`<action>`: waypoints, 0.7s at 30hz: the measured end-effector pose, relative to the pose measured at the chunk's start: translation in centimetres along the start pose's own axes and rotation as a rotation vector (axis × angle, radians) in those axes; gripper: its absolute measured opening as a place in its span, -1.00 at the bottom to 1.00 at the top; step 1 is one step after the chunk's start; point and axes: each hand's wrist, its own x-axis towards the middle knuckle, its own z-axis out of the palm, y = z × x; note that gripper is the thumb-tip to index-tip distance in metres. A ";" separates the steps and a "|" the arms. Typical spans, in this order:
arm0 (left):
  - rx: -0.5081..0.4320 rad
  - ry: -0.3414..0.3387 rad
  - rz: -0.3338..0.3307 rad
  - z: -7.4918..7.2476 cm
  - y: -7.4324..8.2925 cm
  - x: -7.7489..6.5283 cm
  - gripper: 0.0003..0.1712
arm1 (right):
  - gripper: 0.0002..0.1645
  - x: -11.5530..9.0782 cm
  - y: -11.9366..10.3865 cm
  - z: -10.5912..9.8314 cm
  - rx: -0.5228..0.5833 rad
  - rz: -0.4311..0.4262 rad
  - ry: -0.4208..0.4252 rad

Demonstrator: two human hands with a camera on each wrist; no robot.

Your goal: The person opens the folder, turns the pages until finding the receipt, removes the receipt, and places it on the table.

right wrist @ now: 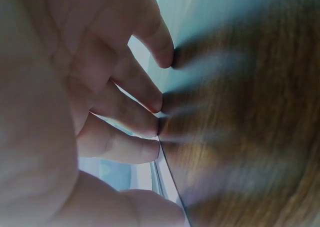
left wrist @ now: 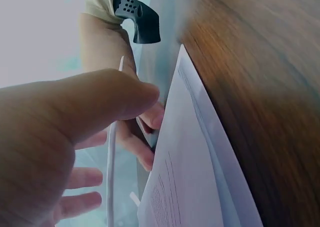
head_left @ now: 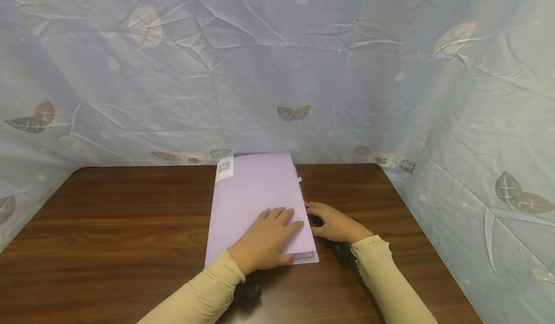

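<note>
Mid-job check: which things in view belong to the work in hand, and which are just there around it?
In the job:
Light purple plastic folder
White printed paper sheet inside it
Left hand, on the folder
Right hand, at the folder's right edge

Just around it:
Dark brown wood-grain table
Pale blue leaf-patterned cloth
Black perforated device at the right wrist

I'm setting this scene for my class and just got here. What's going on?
A person has a lilac folder lying on a dark wooden table. Their left hand is spread over the near part of the cover, while their right hand is at the folder's right edge, fingertips low by the tabletop. The left wrist view shows the cover standing slightly apart from printed pages inside, so the folder isn't fully closed.
</note>
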 end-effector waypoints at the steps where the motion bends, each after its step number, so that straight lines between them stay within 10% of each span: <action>1: -0.001 0.004 0.005 0.0 0.1 0.1 -0.18 | -0.35 0.0 0.0 0.0 -0.001 0.000 -0.001; 21: 0.064 0.027 0.089 0.1 2.0 0.5 -0.30 | -0.28 0.0 0.2 0.2 0.019 0.010 -0.007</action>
